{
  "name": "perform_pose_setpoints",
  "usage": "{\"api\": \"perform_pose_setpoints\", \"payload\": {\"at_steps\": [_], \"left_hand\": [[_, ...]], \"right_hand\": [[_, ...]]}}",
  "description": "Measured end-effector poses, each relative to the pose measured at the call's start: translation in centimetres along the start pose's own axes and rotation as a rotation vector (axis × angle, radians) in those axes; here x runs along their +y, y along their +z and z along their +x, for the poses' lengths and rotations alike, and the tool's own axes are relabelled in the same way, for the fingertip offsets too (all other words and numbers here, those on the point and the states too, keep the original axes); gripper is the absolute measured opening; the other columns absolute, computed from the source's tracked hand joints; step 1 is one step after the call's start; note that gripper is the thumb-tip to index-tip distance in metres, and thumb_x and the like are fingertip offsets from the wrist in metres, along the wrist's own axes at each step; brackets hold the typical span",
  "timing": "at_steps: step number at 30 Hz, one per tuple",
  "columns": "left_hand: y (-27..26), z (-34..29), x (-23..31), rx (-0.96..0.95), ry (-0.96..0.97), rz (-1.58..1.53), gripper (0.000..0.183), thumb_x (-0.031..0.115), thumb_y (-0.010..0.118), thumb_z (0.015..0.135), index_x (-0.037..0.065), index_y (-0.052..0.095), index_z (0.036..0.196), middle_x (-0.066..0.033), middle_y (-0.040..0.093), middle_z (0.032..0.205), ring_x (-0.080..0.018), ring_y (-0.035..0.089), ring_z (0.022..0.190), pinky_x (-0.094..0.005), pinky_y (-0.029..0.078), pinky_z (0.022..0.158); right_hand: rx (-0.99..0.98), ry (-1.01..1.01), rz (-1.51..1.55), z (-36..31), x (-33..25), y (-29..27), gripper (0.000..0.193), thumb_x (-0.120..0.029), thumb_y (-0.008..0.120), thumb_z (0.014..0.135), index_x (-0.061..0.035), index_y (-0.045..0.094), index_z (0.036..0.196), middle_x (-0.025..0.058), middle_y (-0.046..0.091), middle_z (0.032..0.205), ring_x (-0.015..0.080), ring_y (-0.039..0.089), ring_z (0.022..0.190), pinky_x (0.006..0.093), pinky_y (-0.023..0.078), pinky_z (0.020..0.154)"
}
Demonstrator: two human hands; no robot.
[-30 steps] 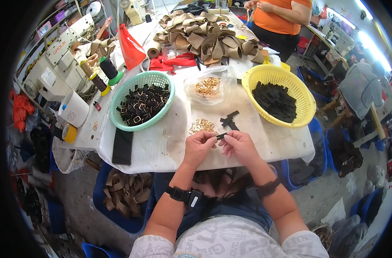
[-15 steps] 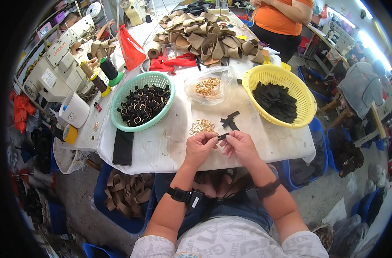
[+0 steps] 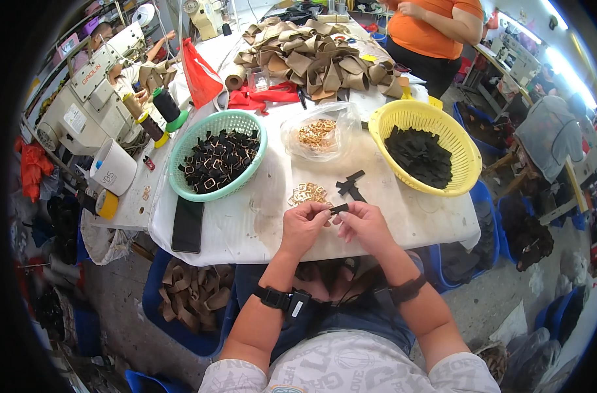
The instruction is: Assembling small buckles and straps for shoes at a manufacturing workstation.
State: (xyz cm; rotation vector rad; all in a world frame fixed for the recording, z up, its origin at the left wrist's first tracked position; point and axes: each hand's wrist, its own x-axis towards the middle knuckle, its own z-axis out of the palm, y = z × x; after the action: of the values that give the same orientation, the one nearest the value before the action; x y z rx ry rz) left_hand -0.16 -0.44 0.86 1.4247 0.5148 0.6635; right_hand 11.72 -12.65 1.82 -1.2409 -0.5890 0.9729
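Between both hands, close to the table's front edge, a short black strap piece (image 3: 338, 209) is pinched. My left hand (image 3: 303, 226) grips its left end with thumb and fingertips; whether a buckle is also in those fingers is hidden. My right hand (image 3: 366, 226) pinches the right end. Just beyond the left fingers lies a small pile of gold buckles (image 3: 307, 192). Several loose black strap pieces (image 3: 352, 186) lie beyond the right hand. At left, a mint green basket (image 3: 260, 139) holds black straps fitted with gold buckles. A yellow basket (image 3: 465, 141) at right holds plain black strap pieces.
A clear plastic bag (image 3: 334, 147) of gold buckles sits mid-table. Behind it rises a heap of tan pieces (image 3: 324, 59). A black phone (image 3: 187, 226) lies at the left front. A sewing machine (image 3: 82, 98) stands far left. Someone in an orange shirt (image 3: 424, 29) stands across the table.
The black strap piece shows a little more between my fingertips. My hands stay in nearly the same place. The person in orange has shifted slightly to the right.
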Motion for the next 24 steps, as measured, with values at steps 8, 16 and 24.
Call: {"api": "perform_pose_setpoints", "payload": {"at_steps": [8, 16, 24], "left_hand": [[0.04, -0.02, 0.06, -0.009, 0.014, -0.013, 0.009, 0.002, 0.066, 0.083, -0.004, 0.068, 0.089, -0.006, 0.068, 0.075, -0.0086, 0.063, 0.066, -0.021, 0.051, 0.061], [0.05, -0.02, 0.01, -0.025, 0.02, -0.021, 0.009, 0.002, 0.065, 0.084, -0.004, 0.068, 0.09, -0.0058, 0.068, 0.076, -0.009, 0.064, 0.067, -0.0209, 0.051, 0.062], [0.03, 0.01, -0.18, -0.041, 0.021, -0.042, 0.008, 0.001, 0.066, 0.084, -0.004, 0.068, 0.09, -0.0057, 0.068, 0.078, -0.009, 0.064, 0.068, -0.0209, 0.052, 0.063]], "right_hand": [[-0.002, -0.015, -0.093, 0.22, 0.0, 0.58, 0.012, -0.009, 0.059, 0.09, 0.0023, 0.062, 0.094, 0.0076, 0.067, 0.08, 0.0093, 0.061, 0.059, 0.0204, 0.046, 0.047], [0.027, -0.005, -0.08, 0.25, -0.05, 0.82, 0.011, -0.007, 0.058, 0.089, 0.0023, 0.062, 0.093, 0.0085, 0.068, 0.08, 0.0098, 0.061, 0.058, 0.0202, 0.045, 0.045], [0.051, -0.012, -0.064, 0.35, 0.05, 0.92, 0.009, -0.007, 0.059, 0.088, 0.001, 0.061, 0.088, 0.0083, 0.067, 0.076, 0.01, 0.062, 0.055, 0.0195, 0.043, 0.042]]}}
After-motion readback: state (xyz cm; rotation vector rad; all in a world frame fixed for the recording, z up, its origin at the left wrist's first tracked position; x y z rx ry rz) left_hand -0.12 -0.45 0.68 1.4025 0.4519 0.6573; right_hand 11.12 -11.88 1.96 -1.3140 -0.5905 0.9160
